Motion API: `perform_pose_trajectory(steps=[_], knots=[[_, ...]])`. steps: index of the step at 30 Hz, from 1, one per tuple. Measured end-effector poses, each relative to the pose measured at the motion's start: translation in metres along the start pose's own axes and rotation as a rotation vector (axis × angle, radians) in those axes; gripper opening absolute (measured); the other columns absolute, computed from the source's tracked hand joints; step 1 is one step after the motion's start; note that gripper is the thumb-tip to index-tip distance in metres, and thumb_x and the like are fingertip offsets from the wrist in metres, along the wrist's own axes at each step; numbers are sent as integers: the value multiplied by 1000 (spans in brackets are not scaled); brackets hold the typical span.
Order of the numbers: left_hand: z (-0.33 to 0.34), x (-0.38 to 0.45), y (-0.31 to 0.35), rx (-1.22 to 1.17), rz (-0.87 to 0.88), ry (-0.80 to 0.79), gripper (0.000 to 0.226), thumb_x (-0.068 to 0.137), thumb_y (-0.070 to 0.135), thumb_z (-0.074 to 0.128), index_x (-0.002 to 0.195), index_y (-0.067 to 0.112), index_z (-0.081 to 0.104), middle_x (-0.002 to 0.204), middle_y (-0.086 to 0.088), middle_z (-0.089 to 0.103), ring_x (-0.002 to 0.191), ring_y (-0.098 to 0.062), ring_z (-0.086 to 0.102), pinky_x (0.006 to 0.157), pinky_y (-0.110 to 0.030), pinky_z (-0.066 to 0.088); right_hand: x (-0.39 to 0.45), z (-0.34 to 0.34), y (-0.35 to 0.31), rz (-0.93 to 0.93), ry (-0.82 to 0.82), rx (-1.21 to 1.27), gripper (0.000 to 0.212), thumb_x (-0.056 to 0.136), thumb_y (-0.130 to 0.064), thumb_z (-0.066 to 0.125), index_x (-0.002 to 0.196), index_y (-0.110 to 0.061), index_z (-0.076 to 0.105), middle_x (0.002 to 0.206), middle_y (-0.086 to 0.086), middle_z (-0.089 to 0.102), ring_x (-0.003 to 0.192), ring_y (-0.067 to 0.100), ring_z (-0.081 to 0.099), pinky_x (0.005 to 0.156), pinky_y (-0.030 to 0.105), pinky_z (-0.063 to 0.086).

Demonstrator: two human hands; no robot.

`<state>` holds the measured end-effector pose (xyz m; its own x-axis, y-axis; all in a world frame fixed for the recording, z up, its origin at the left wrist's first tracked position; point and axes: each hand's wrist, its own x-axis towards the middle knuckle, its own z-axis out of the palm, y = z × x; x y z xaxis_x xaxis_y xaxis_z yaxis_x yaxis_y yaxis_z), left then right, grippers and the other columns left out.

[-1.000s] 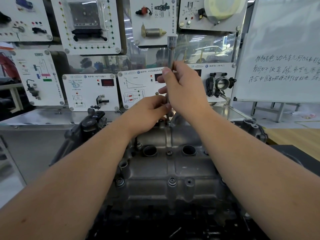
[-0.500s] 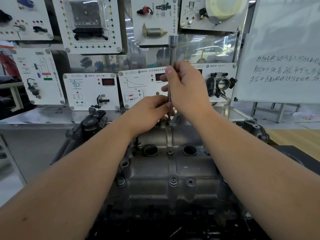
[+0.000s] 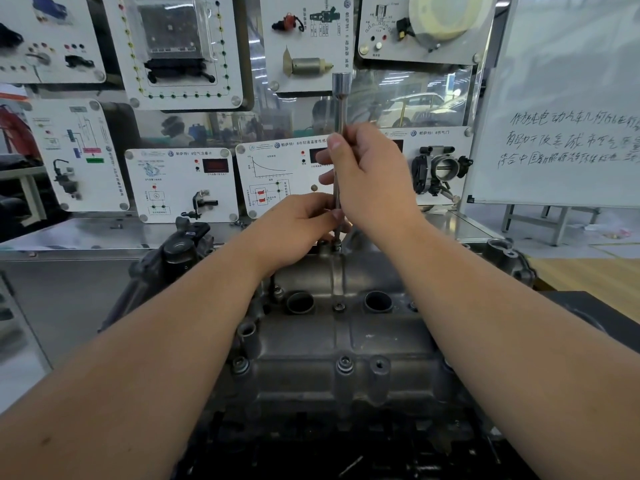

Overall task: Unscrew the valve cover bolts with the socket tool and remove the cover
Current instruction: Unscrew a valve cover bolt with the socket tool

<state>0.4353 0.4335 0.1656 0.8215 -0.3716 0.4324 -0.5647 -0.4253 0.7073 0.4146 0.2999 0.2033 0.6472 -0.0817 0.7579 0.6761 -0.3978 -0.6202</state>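
The grey valve cover lies on the engine below the person, whose right hand grips the upright socket tool at mid-shaft, while the left hand pinches its lower end over a far-edge bolt.

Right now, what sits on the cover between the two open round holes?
In the head view, one small bolt sits between the left hole and right hole.
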Motion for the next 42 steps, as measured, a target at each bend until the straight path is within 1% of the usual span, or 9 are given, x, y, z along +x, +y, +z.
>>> perform_pose_trajectory(steps=[2, 7, 9, 15, 20, 24, 31, 37, 42], knots=[[-1, 0, 0, -2, 14, 13, 16, 106, 22, 56, 104, 21, 72, 93, 12, 78, 80, 2, 70, 65, -9, 48, 0, 0, 0, -3, -3, 0, 16, 105, -29, 50, 90, -31, 55, 86, -10, 72, 71, 7, 70, 76, 42, 60], [-1, 0, 2, 9, 22, 37, 20, 102, 29, 63, 107, 11, 71, 99, -3, 78, 98, -33, 71, 95, -55, 53, -1, -2, 1, -23, 9, 27, 13, 102, -34, 57, 94, -37, 48, 89, -8, 75, 71, 6, 72, 66, 33, 58], [-1, 0, 1, 3, 19, 35, 20, 102, 29, 63, 106, 12, 71, 98, -3, 78, 97, -31, 72, 94, -54, 54, -1, -1, 2, -14, 9, 40, 18, 104, -30, 55, 90, -36, 44, 89, -8, 75, 68, 4, 71, 62, 31, 55], [0, 3, -3, -43, -14, 28, 15, 105, 18, 57, 100, 23, 70, 91, 6, 78, 76, 1, 71, 63, -7, 47, 0, 0, 0, -11, 8, 16, 12, 106, -27, 48, 94, -29, 51, 93, -8, 73, 68, 4, 70, 68, 34, 57], [0, 1, 2, -34, 11, 29, 22, 99, 30, 62, 113, 14, 69, 100, -2, 77, 98, -27, 72, 98, -52, 54, -1, -1, 0, -5, -9, 20, 6, 103, -35, 55, 100, -29, 57, 94, -6, 75, 78, 11, 72, 77, 44, 60], [0, 0, 3, -37, 7, 24, 26, 96, 33, 64, 111, 13, 69, 98, -4, 77, 100, -34, 70, 97, -58, 52, -2, -2, 0, -11, 6, 50, 15, 103, -33, 56, 93, -37, 45, 90, -7, 76, 68, 5, 72, 64, 32, 57], [1, 2, -2, -28, -20, 19, 18, 105, 23, 56, 96, 24, 71, 86, 11, 77, 76, 2, 70, 60, -6, 44, -1, -1, -1, -22, -7, 21, 16, 107, -29, 48, 91, -33, 47, 94, -8, 72, 68, 4, 71, 63, 34, 56], [0, 0, 3, -1, 24, 26, 26, 96, 40, 62, 102, 16, 70, 92, 1, 77, 91, -21, 72, 95, -53, 55, -1, -2, -1, -8, 0, -9, 13, 104, -36, 52, 94, -30, 58, 89, -3, 75, 75, 11, 72, 74, 43, 59], [0, 1, 2, -6, 24, 26, 30, 90, 46, 62, 100, 18, 70, 91, 1, 77, 93, -28, 72, 93, -54, 55, -2, -2, 1, 12, 7, 41, 12, 105, -33, 52, 95, -36, 45, 92, -8, 75, 65, 5, 72, 63, 35, 57]])
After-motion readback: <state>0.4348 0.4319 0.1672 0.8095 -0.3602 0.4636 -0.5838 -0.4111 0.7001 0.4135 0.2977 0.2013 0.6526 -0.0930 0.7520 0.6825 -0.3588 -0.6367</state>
